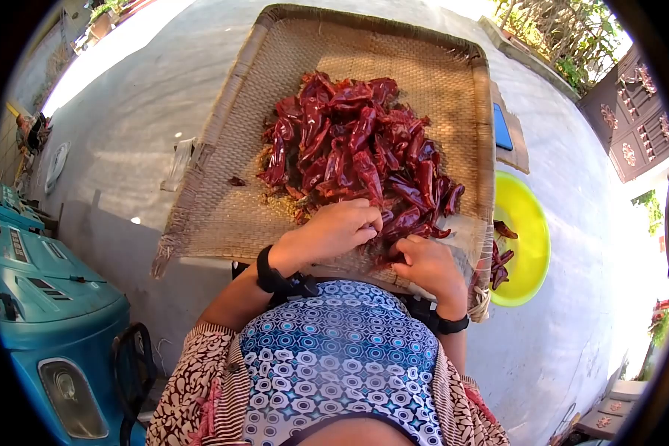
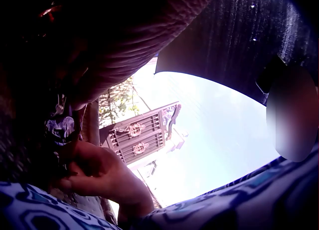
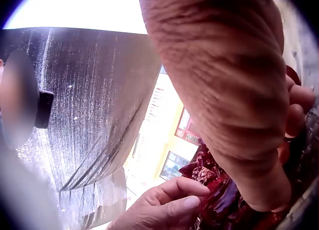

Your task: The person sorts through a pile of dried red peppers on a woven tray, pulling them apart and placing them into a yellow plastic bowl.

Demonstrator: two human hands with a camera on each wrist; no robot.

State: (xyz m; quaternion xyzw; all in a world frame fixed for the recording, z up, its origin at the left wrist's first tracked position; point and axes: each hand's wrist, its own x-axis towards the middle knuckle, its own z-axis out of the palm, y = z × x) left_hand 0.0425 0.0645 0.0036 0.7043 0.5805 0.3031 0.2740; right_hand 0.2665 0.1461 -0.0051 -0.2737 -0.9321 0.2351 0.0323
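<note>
Glossy, dark-red dried chili peppers (image 1: 364,130) lay heaped on a tan, rectangular woven tray (image 1: 234,134) in the head view. Both hands, the left hand (image 1: 340,230) and the right hand (image 1: 427,269), were at the heap's near edge with bent fingers; whether either gripped a pepper could not be told. A round yellow-green basin (image 1: 531,241) holding more peppers stood beside the tray. The left wrist view was mostly dark. In the right wrist view, the left hand's thumb and forefinger were near the peppers.

From afar I make out what looks like a home's yard (image 1: 111,149); sunlit concrete ground (image 1: 580,260), ornate gate (image 1: 632,111), leafy shrubs (image 1: 565,37) and a teal vehicle (image 1: 59,320) show it
</note>
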